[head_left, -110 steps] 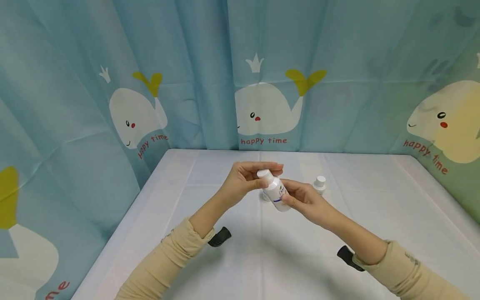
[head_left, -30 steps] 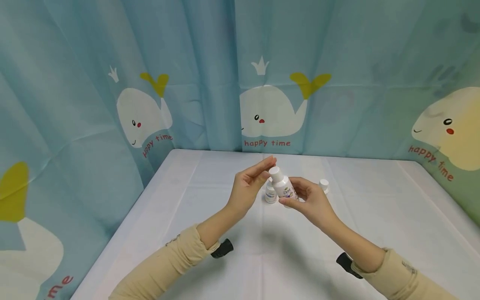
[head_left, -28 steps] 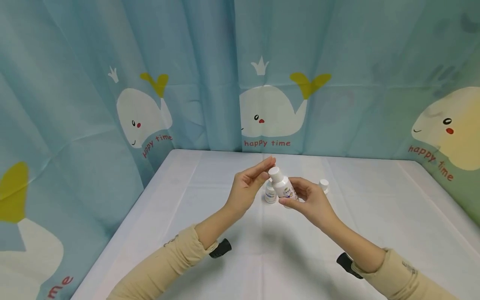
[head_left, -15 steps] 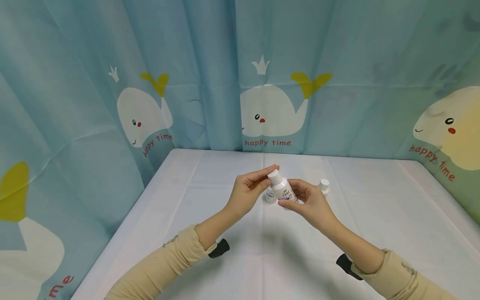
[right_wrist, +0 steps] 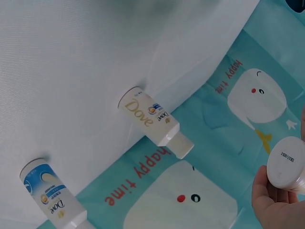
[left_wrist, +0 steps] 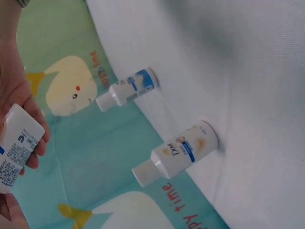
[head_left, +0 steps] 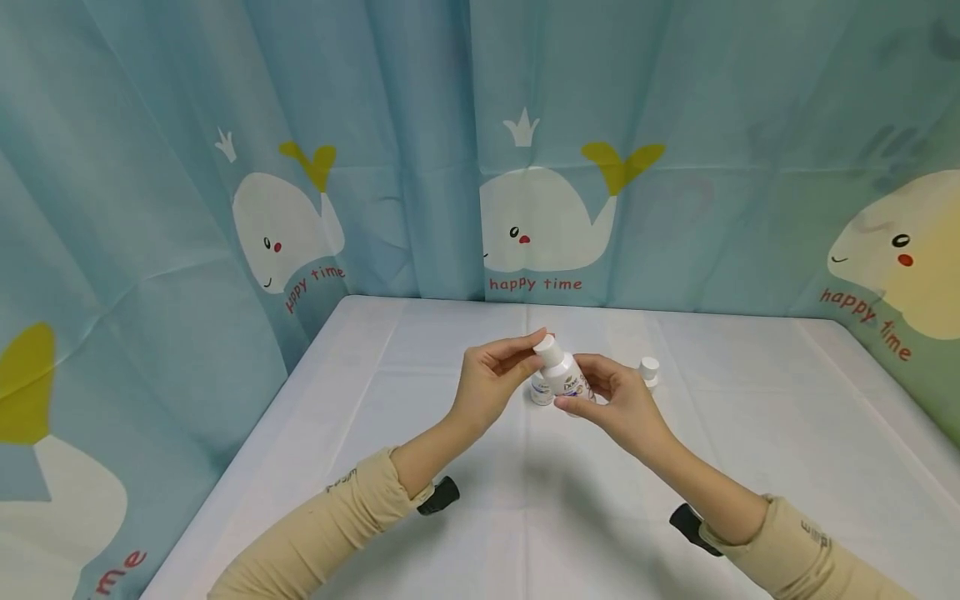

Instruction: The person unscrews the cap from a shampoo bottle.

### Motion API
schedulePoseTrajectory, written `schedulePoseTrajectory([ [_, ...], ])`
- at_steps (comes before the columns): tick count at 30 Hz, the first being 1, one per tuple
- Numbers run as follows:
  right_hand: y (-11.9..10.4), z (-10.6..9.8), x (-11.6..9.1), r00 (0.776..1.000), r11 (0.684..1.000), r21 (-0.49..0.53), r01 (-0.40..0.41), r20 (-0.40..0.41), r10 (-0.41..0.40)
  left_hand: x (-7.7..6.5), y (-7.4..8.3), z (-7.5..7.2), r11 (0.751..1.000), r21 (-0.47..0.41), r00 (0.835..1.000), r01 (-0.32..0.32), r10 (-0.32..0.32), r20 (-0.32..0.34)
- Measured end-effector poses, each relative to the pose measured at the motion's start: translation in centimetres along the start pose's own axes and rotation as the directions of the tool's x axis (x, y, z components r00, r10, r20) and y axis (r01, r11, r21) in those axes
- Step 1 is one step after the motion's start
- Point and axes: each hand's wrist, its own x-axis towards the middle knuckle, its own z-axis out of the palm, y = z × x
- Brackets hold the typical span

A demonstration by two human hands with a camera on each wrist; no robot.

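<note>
A small white Dove bottle [head_left: 564, 377] hangs tilted above the table in the head view, its white cap [head_left: 547, 350] leaning up and to the left. My right hand [head_left: 626, 404] grips its body, thumb across the front near the base. My left hand [head_left: 489, 382] pinches the cap between thumb and fingers. In the left wrist view part of the held bottle's printed back shows at the left edge. The right wrist view shows its round base [right_wrist: 286, 162] with a stamped date.
Two more capped Dove bottles stand upright on the white table [head_left: 480, 525]: one [left_wrist: 183, 150] just behind the held bottle, another [left_wrist: 133, 88] with a blue label farther right, behind my right hand. A blue whale-print curtain [head_left: 420, 167] borders the table's back and sides.
My left fingers, stretched out past the cap a second ago, have come down and bent onto it. Compared with the oldest frame, the held bottle has its logo turned more toward the head camera.
</note>
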Motion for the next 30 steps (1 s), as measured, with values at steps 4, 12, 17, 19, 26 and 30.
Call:
schedulePoseTrajectory([
  [4,-0.07,0.08,0.09,1.000,1.000,-0.007,-0.003,-0.003,0.003,-0.01,0.02,0.04,1.000,-0.001,0.999,-0.011,0.011,-0.038],
  [12,-0.12,0.30,0.05,1.000,1.000,0.007,-0.006,0.004,0.006,0.20,0.11,0.17,0.999,0.010,0.995,-0.042,0.043,-0.085],
  [17,-0.23,0.40,-0.06,1.000,1.000,0.017,0.006,0.006,-0.006,0.39,0.23,0.30,0.998,0.053,0.994,-0.042,0.047,-0.097],
  [19,-0.27,0.42,-0.08,1.000,1.000,0.023,0.012,0.009,-0.013,0.43,0.32,0.37,0.998,0.056,0.994,-0.041,0.047,-0.098],
  [26,-0.40,0.45,-0.03,1.000,1.000,0.024,0.013,0.013,-0.014,0.51,0.66,0.43,0.999,0.031,0.995,-0.039,0.041,-0.089],
  [30,-0.49,0.43,-0.11,1.000,1.000,0.024,0.003,0.013,-0.004,0.45,0.69,0.21,0.999,-0.005,0.997,-0.048,0.048,-0.053],
])
